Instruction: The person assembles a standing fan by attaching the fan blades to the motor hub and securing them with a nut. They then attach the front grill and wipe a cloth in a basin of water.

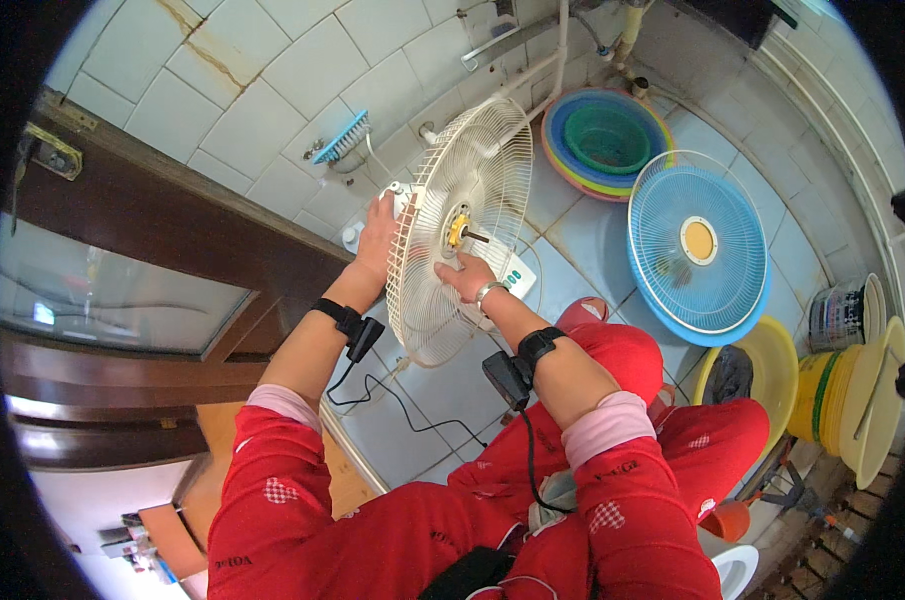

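From the head view, I have the fan between my arms, standing on the tiled floor with its front uncovered. My left grip is at the back of it, against the white motor housing; the wire of the rear guard partly covers my fingers, so I can't tell how tightly they are closed. My right grip is on the front side, just below the dark shaft and the yellow hub piece, thumb pointing toward the guard; I can't tell whether it is pinching anything. Just beyond it sits the white base with green buttons.

To my right, the round front guard lies across a blue basin. Farther off, a green basin is nested in a stack of wider ones. Nearer my knees stands a yellow basin with something dark inside. On the wall ahead hangs a blue brush.
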A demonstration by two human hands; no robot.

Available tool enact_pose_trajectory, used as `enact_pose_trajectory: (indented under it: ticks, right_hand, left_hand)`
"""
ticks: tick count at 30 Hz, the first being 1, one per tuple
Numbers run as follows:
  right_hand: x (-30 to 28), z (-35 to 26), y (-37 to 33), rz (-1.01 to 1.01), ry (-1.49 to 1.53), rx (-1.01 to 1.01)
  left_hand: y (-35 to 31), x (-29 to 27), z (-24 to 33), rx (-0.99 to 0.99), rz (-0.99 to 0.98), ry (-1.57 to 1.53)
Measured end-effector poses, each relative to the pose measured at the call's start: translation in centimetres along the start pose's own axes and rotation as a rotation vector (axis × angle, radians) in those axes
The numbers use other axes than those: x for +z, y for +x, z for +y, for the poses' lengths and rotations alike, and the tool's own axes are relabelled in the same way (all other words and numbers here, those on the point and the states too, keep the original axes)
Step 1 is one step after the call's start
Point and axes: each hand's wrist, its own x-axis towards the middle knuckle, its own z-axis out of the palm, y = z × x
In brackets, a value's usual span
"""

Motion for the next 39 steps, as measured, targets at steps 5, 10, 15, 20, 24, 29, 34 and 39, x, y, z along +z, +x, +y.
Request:
enact_pose_trajectory:
  ticks: [5,10,15,20,24,29,34,39]
  right_hand:
    - [-2.7,-2.5,-4.0,-0.215,-0.117,0.118]
    - [-11.5,-5.7,-11.2,-0.230,0.334,0.094]
    - [-26.0,-4.7,-23.7,0.070,0.608,-0.190]
    - [-37.9,4.2,-37.7,0.853,0.917,-0.262]
    - [-41.3,14.3,-46.4,1.237,1.085,-0.236]
    - [-39.3,27.2,-49.3,1.210,1.220,-0.047]
    - [-36.5,36.9,-48.1,1.197,1.336,0.268]
    - [-35.1,42.3,-46.4,1.314,1.202,0.572]
  left_hand:
    - [0.0,-0.3,0.3,-0.054,-0.079,-0.005]
    - [-1.7,-1.1,-1.1,-0.140,0.062,-0.117]
    - [-8.3,-6.6,-2.6,-0.544,0.408,-0.468]
    - [-15.0,-15.0,5.8,-0.453,0.532,-1.286]
    - [-13.5,-17.9,18.2,-0.139,0.244,-1.576]
    - [-4.6,-16.4,34.3,0.140,-0.293,-1.727]
    - [3.5,-9.5,48.3,0.120,-0.677,-1.645]
    - [6.5,3.0,58.2,-0.051,-0.933,-1.471]
